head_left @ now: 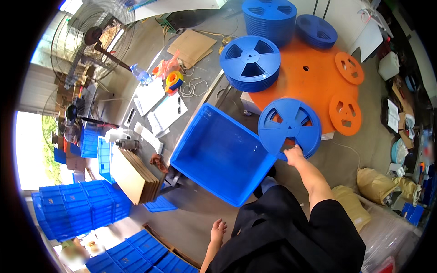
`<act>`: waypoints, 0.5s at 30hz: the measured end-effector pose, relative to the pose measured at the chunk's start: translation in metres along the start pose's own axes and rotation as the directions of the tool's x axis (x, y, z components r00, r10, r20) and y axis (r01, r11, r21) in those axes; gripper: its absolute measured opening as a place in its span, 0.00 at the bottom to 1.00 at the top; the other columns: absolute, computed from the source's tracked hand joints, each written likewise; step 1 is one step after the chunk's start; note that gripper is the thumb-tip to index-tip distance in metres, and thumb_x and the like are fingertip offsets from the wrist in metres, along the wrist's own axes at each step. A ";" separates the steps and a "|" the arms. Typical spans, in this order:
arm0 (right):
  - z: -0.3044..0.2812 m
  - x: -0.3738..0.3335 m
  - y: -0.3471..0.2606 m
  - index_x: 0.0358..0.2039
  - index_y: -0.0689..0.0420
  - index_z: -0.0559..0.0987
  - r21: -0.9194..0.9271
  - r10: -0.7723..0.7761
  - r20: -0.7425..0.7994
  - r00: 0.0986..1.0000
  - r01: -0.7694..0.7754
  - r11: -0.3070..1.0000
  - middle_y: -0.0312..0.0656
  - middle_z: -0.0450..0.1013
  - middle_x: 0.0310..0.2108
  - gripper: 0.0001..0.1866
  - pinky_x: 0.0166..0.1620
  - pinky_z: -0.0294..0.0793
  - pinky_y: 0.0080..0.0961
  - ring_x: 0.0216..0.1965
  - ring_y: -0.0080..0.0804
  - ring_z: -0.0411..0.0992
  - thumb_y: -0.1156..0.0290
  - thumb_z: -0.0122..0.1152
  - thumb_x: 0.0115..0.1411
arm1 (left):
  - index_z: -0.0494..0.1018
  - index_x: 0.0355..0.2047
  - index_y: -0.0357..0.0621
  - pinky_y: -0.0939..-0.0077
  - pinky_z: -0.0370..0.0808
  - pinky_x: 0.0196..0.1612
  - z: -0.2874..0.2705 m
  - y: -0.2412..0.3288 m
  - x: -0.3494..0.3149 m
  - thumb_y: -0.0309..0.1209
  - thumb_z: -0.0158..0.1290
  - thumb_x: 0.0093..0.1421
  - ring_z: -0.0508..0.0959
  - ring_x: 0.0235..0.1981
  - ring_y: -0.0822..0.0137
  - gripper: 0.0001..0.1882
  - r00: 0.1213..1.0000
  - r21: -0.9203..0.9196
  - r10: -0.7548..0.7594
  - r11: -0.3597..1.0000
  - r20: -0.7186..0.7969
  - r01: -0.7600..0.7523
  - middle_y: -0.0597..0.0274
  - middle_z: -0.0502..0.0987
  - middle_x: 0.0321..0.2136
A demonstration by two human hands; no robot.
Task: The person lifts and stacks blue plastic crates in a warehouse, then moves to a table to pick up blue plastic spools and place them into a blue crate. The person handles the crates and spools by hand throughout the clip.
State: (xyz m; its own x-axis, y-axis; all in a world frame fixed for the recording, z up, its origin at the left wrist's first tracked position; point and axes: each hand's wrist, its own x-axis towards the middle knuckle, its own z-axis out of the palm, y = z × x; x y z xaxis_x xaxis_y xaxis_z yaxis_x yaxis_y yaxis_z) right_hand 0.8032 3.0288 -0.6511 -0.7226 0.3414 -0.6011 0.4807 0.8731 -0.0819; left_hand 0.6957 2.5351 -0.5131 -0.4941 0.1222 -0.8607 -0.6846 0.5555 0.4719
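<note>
A round blue plastic reel (278, 113) with cut-out windows is gripped at its near edge by my right hand (295, 157), the fingers around the rim beside one window. It overlaps the near edge of a round orange table (314, 59); whether it rests there or is held up, I cannot tell. Just left of the reel is a blue plastic bin (214, 150), whose visible inside holds nothing. My left hand (219, 229) hangs low, away from everything, with its fingers loosely apart and nothing in them.
Blue reel stacks (268, 27) stand on the orange table, and orange discs (345, 114) lie at its right. A grey workbench (195, 75) carries papers (166, 111), tape (174, 80) and cardboard (132, 175). Blue crates (84, 207) are stacked at left; a fan (93, 36) stands behind.
</note>
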 end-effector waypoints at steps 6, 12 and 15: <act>-0.039 -0.054 -0.029 0.39 0.56 0.74 0.353 0.053 -0.192 0.980 0.019 0.935 0.48 0.75 0.34 0.22 0.41 0.72 0.39 0.38 0.48 0.73 0.69 0.60 0.38 | 0.63 0.52 0.38 0.81 0.69 0.27 0.008 -0.116 0.002 0.30 0.47 0.60 0.73 0.27 0.73 0.20 0.992 -0.205 -0.077 0.977 -0.103 0.055 0.60 0.74 0.34; -0.161 -0.090 0.016 0.43 0.61 0.72 0.868 -0.078 -0.190 0.979 0.205 0.453 0.38 0.74 0.32 0.25 0.42 0.71 0.26 0.36 0.28 0.73 0.76 0.68 0.41 | 0.64 0.51 0.39 0.81 0.69 0.28 0.021 -0.189 -0.019 0.31 0.48 0.60 0.72 0.27 0.74 0.19 0.976 -0.191 -0.139 0.976 -0.166 0.106 0.61 0.74 0.34; -0.253 -0.124 0.016 0.41 0.60 0.72 0.987 -0.038 -0.148 0.988 0.150 0.055 0.36 0.71 0.30 0.22 0.38 0.72 0.22 0.33 0.23 0.71 0.79 0.66 0.43 | 0.65 0.51 0.39 0.81 0.69 0.28 0.030 -0.189 -0.015 0.31 0.48 0.60 0.72 0.27 0.74 0.19 0.966 -0.227 -0.176 0.965 -0.191 0.131 0.61 0.74 0.33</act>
State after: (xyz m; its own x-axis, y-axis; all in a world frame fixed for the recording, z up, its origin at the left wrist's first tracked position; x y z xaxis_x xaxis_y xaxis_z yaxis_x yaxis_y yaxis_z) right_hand 0.7747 3.0882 -0.3764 -0.8057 0.3558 -0.4735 0.4086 -0.2449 -0.8792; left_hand 0.8486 2.4528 -0.5950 -0.4592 -0.1363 -0.8778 -0.8470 0.3651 0.3864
